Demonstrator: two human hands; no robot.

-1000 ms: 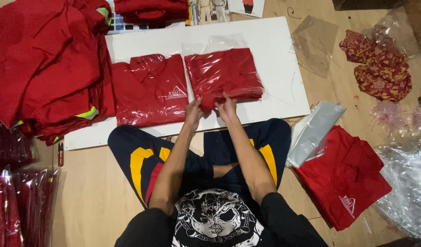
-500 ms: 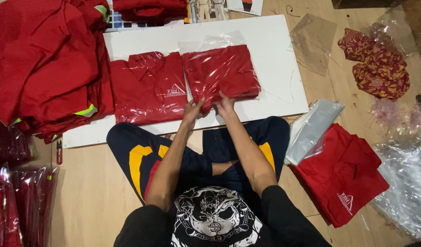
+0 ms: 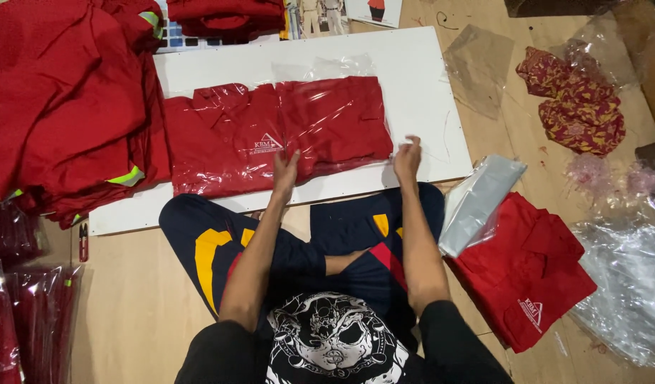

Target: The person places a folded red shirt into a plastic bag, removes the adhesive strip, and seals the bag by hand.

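Two bagged red shirts (image 3: 277,135) lie at frame centre on a white board (image 3: 427,85) over the wooden floor (image 3: 128,299). Loose red garments (image 3: 64,107) heap upper left. Left hand (image 3: 285,174) presses flat and open; right hand (image 3: 407,158) pinches the bag's edge. Smoothing outward evenly should keep the plastic wrinkle-free.

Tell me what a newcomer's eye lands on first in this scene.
First, the two red shirts in clear plastic bags lying side by side on the white board, with the left hand pressing on the right-hand bag and the right hand at its lower right corner. Next, the big heap of loose red garments at upper left. A folded red shirt lies on the floor at right.
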